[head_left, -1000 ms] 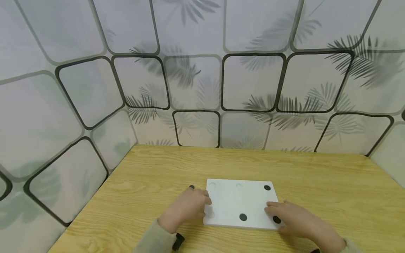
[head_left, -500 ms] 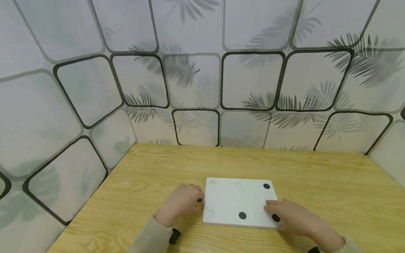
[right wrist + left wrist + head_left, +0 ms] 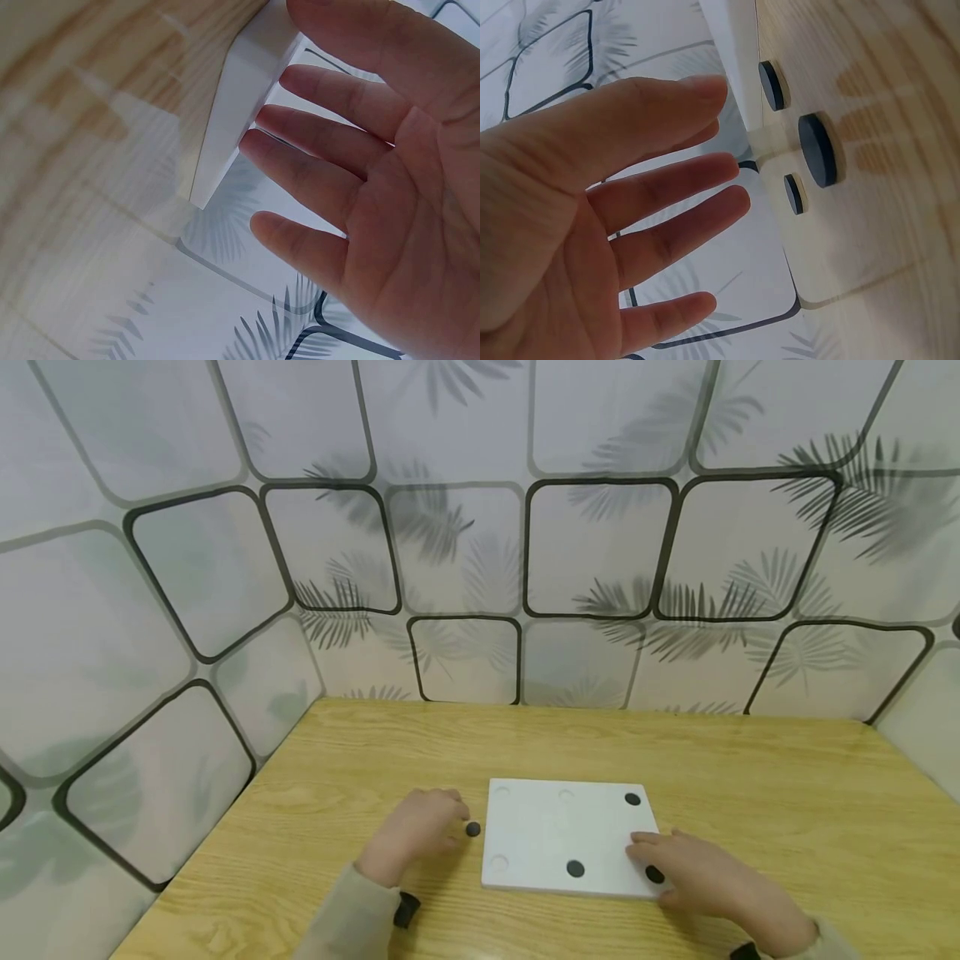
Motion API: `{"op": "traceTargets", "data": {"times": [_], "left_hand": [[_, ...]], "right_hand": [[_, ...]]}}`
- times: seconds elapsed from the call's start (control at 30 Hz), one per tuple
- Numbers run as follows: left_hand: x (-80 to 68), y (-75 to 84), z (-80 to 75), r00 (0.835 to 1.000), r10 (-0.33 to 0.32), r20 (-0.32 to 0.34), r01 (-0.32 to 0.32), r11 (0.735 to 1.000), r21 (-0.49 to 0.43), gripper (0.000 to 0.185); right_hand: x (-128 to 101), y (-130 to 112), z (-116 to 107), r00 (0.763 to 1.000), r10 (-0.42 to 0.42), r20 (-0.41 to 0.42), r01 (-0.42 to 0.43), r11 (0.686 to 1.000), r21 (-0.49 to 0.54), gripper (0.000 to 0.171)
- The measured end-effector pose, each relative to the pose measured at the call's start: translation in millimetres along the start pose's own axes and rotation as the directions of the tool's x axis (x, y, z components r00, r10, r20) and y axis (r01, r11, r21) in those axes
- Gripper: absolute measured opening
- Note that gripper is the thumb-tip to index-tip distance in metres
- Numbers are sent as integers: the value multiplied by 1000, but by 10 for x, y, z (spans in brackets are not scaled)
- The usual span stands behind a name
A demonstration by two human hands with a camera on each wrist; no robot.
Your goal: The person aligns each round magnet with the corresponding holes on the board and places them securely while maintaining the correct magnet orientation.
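Note:
A white board (image 3: 555, 835) lies flat on the wooden table (image 3: 750, 777), carrying three black discs (image 3: 575, 867) and a few empty round recesses (image 3: 498, 862). My left hand (image 3: 416, 835) rests on the table just left of the board, fingers relaxed and holding nothing. A loose black disc (image 3: 472, 829) lies between its fingertips and the board's edge. In the left wrist view the open left hand (image 3: 630, 217) hovers near three loose discs (image 3: 817, 150) beside the board (image 3: 739, 67). My right hand (image 3: 690, 868) lies with straight fingers on the board's near right corner (image 3: 240, 105), beside a disc (image 3: 655, 874).
Patterned wall panels (image 3: 465, 552) close in the table at the back and on the left. Bare wood stretches right of the board (image 3: 787, 827) and behind it. A dark strap (image 3: 406, 910) shows at my left wrist.
My left hand has drawn back to the left off the board's edge, uncovering a black disc on the table beside the board. The right hand and board have hardly moved.

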State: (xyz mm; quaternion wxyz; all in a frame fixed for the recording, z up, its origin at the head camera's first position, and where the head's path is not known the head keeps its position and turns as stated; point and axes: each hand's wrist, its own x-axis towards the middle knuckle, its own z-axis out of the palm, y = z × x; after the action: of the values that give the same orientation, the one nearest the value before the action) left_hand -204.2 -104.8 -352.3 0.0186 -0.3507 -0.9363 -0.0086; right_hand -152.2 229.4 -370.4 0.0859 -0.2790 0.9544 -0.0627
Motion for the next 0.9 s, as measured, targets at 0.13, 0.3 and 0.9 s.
{"op": "traceTargets", "data": {"times": [0.13, 0.3, 0.9], "left_hand": [[-8, -19, 0, 1000, -12, 13, 12, 1000, 6, 16], [-22, -12, -23, 999, -34, 33, 34, 999, -11, 13], [-26, -25, 24, 994, -69, 80, 70, 997, -9, 12]], "right_hand": [[-4, -1, -4, 1000, -14, -8, 14, 1000, -11, 44], [-2, 9, -3, 1000, -22, -12, 21, 1000, -14, 44], [-15, -9, -17, 1000, -10, -5, 10, 1000, -12, 47]]}}
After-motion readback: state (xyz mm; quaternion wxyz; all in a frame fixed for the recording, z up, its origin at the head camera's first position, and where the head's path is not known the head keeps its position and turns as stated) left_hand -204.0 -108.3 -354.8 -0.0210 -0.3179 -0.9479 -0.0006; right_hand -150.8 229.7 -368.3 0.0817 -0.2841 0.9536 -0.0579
